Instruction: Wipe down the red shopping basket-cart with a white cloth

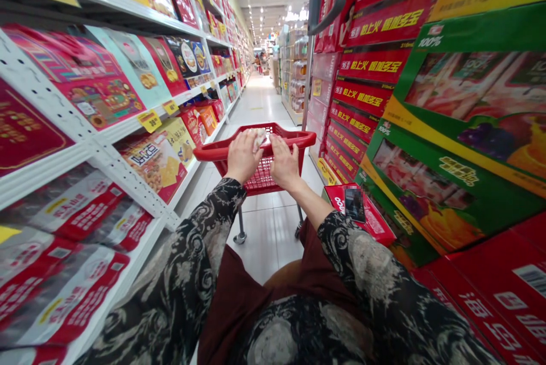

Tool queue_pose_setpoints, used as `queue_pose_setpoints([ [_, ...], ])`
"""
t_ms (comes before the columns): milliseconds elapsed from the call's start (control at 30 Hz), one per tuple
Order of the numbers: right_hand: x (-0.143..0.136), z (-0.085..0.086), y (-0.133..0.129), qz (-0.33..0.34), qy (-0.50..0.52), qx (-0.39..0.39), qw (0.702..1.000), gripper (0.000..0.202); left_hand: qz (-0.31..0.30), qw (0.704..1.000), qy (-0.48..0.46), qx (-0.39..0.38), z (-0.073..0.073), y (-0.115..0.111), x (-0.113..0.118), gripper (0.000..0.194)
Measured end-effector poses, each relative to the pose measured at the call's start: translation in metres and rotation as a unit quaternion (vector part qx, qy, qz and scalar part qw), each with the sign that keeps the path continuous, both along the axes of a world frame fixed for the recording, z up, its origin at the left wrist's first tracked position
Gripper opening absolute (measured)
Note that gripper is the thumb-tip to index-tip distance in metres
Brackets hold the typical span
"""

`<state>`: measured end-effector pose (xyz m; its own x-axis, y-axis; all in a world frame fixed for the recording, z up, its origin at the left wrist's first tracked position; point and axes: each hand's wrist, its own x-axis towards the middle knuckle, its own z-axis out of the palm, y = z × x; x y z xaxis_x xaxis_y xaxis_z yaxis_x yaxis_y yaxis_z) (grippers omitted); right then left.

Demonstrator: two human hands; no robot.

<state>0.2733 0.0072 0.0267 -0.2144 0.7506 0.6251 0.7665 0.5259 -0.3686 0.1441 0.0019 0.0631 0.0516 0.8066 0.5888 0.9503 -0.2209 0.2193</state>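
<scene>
A red plastic shopping cart (256,180) with a lattice basket stands right in front of me. My left hand (243,157) lies over its handle, fingers closed on a crumpled white tissue (259,137). Beside it, my right hand (284,163) rests on the same red handle (302,139), fingers bent over it and thumb toward the right. Its fingertips come close to the tissue; whether they touch it I cannot tell. The inside of the basket is mostly hidden behind my hands.
Shelves (128,135) of boxed goods line the left side. Stacked red drink cartons (375,66) and green juice boxes (426,171) rise close on the right. A phone (354,204) lies on a low red box (379,223). A tiled aisle (260,92) runs ahead.
</scene>
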Motion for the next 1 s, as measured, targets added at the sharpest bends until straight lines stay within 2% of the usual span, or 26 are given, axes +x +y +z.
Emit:
queue_pose_setpoints([
  [100, 0.002, 0.000, 0.001, 0.007, -0.005, -0.001, 1.000, 0.071, -0.016, 1.000, 0.023, 0.008, -0.001, -0.005, -0.021, 0.044],
  [267, 0.004, 0.000, -0.001, 0.009, 0.001, -0.002, 1.000, 0.072, 0.095, 0.995, 0.021, 0.031, 0.004, -0.014, -0.054, 0.042],
  [333, 0.003, -0.001, -0.003, 0.006, 0.006, 0.002, 1.000, 0.072, 0.106, 0.994, 0.014, 0.019, 0.004, -0.014, -0.058, 0.043],
  [433, 0.003, -0.002, -0.004, 0.001, 0.012, 0.007, 1.000, 0.072, 0.078, 0.997, 0.007, -0.006, -0.001, -0.010, -0.052, 0.046],
  [567, 0.003, -0.004, -0.002, -0.010, 0.017, 0.017, 1.000, 0.075, 0.069, 0.997, -0.012, 0.010, -0.006, -0.007, -0.030, 0.048],
  [800, 0.005, -0.004, 0.000, -0.034, 0.008, 0.013, 0.999, 0.071, 0.004, 1.000, 0.020, 0.018, -0.004, -0.008, 0.013, 0.045],
  [900, 0.008, -0.004, 0.001, -0.025, -0.007, 0.010, 1.000, 0.069, -0.002, 0.999, 0.039, 0.022, -0.006, -0.011, 0.014, 0.045],
  [1000, 0.011, -0.005, 0.002, -0.013, -0.012, 0.017, 1.000, 0.070, 0.017, 0.998, 0.052, 0.020, -0.008, -0.015, -0.005, 0.044],
])
